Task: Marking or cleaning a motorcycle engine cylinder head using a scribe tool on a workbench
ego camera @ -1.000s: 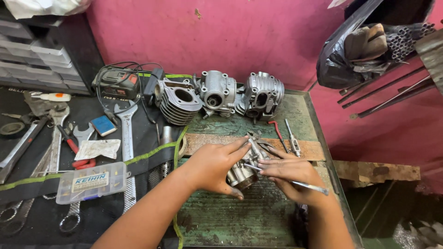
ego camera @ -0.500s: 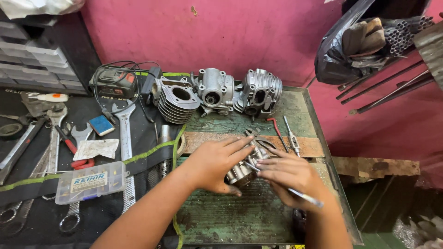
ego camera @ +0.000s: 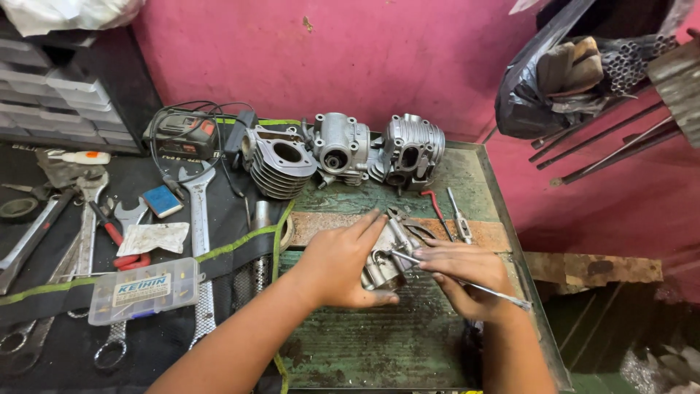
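Since the earlier frame, both hands sit slightly lower on the green bench (ego camera: 408, 350). Left hand (ego camera: 343, 264) cups one small metal engine part (ego camera: 384, 264), largely hidden by fingers; right hand (ego camera: 461, 273) pinches one thin metal rod (ego camera: 487, 289). Beyond, three finned engine castings (ego camera: 343, 149) line the wall; two loose tools (ego camera: 446, 211) lie between.

A metal workbench (ego camera: 437, 343) fills the lower centre of the frame. At its middle, the left hand (ego camera: 343, 263) and right hand (ego camera: 463, 273) close around a small engine part (ego camera: 386, 255) between them. Behind, at upper centre, three engine cylinder parts (ego camera: 343, 149) stand in a row. Wrenches (ego camera: 197, 211) and a plastic parts box (ego camera: 144, 290) lie at left. A bag (ego camera: 554, 80) hangs at upper right.
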